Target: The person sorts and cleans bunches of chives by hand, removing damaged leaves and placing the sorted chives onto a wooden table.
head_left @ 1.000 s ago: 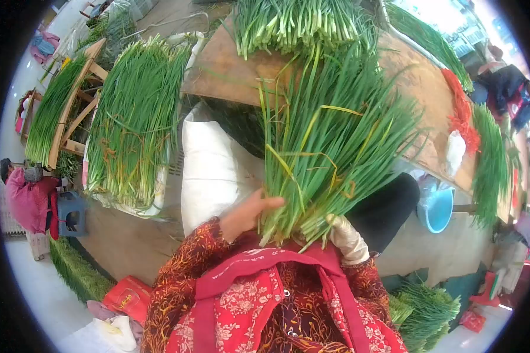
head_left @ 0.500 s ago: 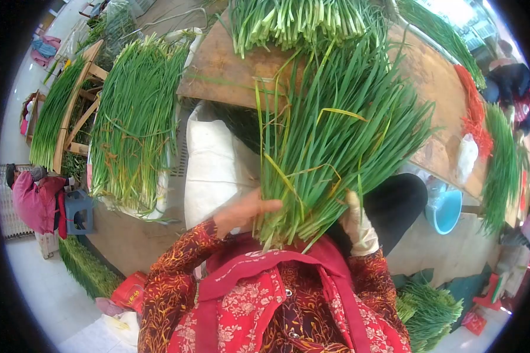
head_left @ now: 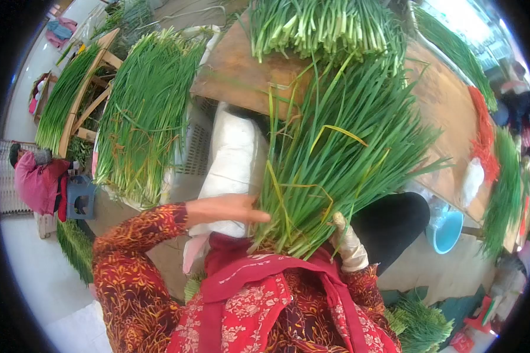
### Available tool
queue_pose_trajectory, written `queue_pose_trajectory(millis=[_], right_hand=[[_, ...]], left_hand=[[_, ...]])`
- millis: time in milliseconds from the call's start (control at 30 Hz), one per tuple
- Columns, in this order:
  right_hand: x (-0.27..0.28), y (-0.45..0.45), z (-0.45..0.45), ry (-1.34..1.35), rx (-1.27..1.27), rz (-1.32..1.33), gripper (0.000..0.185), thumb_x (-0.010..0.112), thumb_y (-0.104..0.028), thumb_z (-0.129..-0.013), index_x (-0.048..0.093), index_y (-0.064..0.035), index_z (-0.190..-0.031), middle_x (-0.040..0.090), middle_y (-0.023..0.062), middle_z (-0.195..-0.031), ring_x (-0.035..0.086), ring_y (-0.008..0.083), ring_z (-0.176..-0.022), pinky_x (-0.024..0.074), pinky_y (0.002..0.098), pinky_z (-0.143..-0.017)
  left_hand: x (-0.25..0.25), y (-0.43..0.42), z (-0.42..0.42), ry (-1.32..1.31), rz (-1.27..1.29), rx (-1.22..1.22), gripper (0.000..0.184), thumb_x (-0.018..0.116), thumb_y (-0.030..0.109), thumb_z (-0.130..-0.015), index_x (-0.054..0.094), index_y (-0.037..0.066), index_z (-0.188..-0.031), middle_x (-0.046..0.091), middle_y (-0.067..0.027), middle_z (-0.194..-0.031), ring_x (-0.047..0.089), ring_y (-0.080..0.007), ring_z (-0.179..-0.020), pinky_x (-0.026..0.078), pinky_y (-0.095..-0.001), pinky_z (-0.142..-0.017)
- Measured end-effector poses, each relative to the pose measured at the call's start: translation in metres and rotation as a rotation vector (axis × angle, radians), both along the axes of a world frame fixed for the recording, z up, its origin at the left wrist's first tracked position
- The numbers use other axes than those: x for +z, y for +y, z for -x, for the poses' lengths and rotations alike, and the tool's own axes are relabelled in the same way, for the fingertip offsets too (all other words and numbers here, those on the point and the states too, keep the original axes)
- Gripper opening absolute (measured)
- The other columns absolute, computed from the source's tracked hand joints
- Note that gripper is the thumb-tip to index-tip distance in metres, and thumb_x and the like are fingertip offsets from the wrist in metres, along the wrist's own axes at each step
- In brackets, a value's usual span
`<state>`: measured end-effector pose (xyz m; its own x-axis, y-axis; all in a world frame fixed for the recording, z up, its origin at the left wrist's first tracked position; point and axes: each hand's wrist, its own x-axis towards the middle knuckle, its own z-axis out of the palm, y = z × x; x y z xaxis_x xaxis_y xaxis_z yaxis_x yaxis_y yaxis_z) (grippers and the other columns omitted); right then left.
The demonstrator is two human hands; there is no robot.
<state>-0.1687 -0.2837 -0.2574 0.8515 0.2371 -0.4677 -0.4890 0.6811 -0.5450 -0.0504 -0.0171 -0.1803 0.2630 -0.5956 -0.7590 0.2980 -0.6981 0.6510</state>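
Produce-handling workplace | bulk green stalks (head_left: 347, 147) | wooden board (head_left: 235, 76) | person (head_left: 38, 182) by blue stool (head_left: 81, 188)

One head-worn fisheye view, facing forward and down; apron (head_left: 244, 317) close below, wooden board (head_left: 241, 76) beyond.

The middle of the frame is blocked by the fanned green bunch (head_left: 341, 159), whose leaves are spread toward the upper right. To its left, the way is narrowed by the white sack (head_left: 232, 150), partly overlapped by the left hand (head_left: 229, 209). Room is left over the uncovered part of the wooden board (head_left: 235, 67), upper centre-left. At centre right, passage beside the gloved right hand (head_left: 350, 246) is obstructed by the dark-clad knee (head_left: 391, 229); beyond, floor (head_left: 436, 267) is exposed below the blue basin (head_left: 446, 232).
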Motion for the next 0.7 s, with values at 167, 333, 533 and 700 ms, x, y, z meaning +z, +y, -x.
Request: queue_pose_trajectory(millis=[167, 333, 533, 700], right_hand=[[-0.016, -0.004, 0.002, 0.022, 0.007, -0.037, 0.052, 0.062, -0.035, -0.076, 0.046, -0.0004, -0.112, 0.053, 0.0077, -0.107, 0.051, 0.0198, -0.099, 0.0407, 0.0345, -0.087], [0.001, 0.002, -0.003, -0.022, -0.027, 0.029, 0.06, 0.061, -0.04, -0.075, 0.043, -0.0009, -0.116, 0.05, 0.0087, -0.111, 0.048, 0.0215, -0.103, 0.0386, 0.0366, -0.09], [-0.009, -0.007, -0.003, -0.127, 0.019, 0.111, 0.068, 0.058, -0.044, -0.076, 0.034, 0.0004, -0.123, 0.043, 0.0099, -0.12, 0.042, 0.022, -0.11, 0.0375, 0.0353, -0.091], [0.009, -0.013, -0.021, -0.192, -0.18, 0.118, 0.071, 0.055, -0.046, -0.077, 0.029, -0.0015, -0.125, 0.04, 0.0099, -0.123, 0.04, 0.022, -0.112, 0.0349, 0.0357, -0.094]], left_hand=[[0.079, 0.0, -0.042, -0.053, -0.113, -0.198, 0.068, 0.058, 0.037, -0.078, 0.029, 0.0, -0.127, 0.05, -0.0175, -0.114, 0.051, -0.0238, -0.102, 0.038, -0.032, -0.088], [0.055, -0.019, -0.07, -0.857, -0.018, 0.103, 0.066, 0.058, 0.039, -0.076, 0.036, -0.004, -0.121, 0.044, -0.0192, -0.121, 0.04, -0.0267, -0.114, 0.03, -0.0332, -0.096], [0.007, -0.059, -0.089, -0.549, 0.056, 0.18, 0.077, 0.04, 0.057, -0.08, 0.037, -0.01, -0.119, 0.043, -0.0203, -0.12, 0.039, -0.023, -0.113, 0.027, -0.0299, -0.096], [-0.031, -0.072, -0.075, -0.164, 0.314, 0.512, 0.073, 0.043, 0.057, -0.08, 0.039, -0.002, -0.122, 0.046, -0.0091, -0.119, 0.043, -0.0164, -0.108, 0.03, -0.0255, -0.094]])
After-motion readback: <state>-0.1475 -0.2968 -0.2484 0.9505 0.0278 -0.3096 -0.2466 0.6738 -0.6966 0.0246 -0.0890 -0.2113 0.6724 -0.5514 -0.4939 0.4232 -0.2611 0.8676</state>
